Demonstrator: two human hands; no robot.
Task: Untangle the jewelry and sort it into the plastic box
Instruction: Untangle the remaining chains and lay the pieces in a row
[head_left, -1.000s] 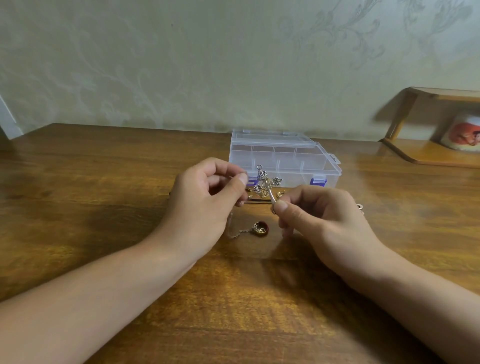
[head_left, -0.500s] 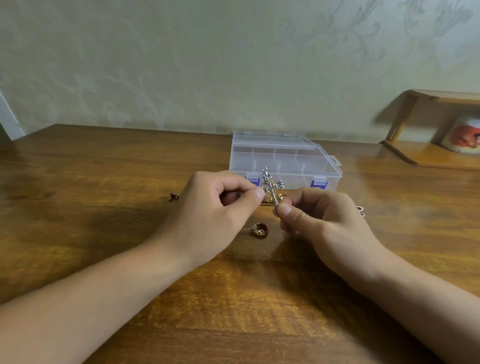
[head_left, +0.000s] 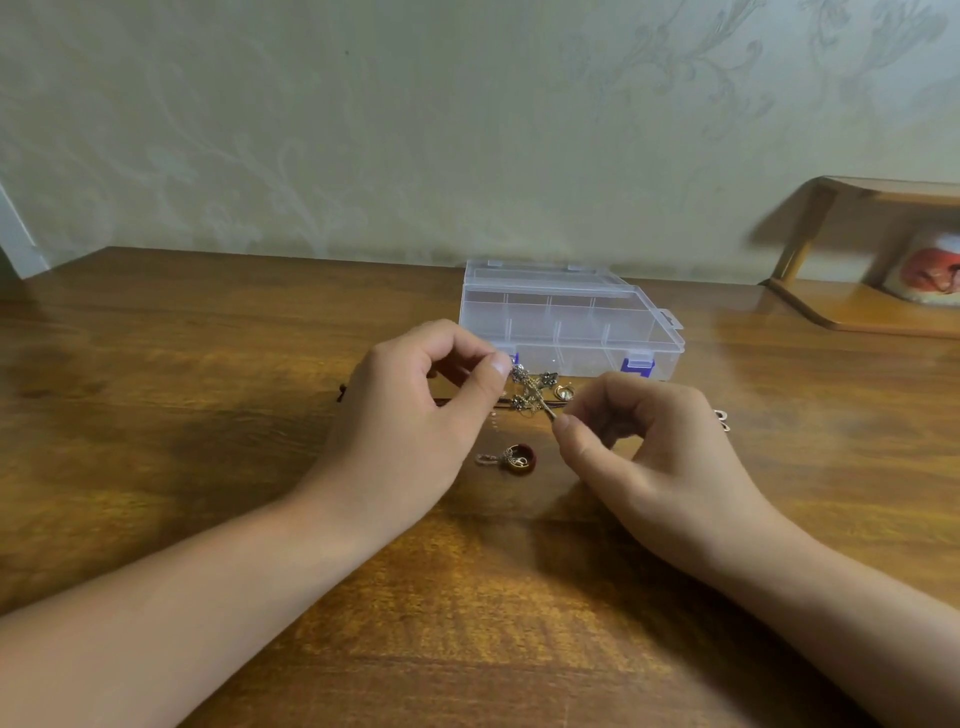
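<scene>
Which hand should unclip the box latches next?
Right, probably. The right hand pinches only a thin end of the jewelry tangle and sits just before the plastic box's right latch; the left hand holds the tangle's top.

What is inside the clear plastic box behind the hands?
The clear plastic compartment box, lid shut with blue latches, shows only divider walls; no jewelry is visible inside. Its front-left corner is covered by the left hand and the tangled metal jewelry.

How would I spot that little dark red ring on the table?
Find the clear plastic box at the back of the wooden table. The dark red ring lies nearer, between the two hands. Unlike the jewelry they hold, it rests loose, a small silver clasp attached.
</scene>
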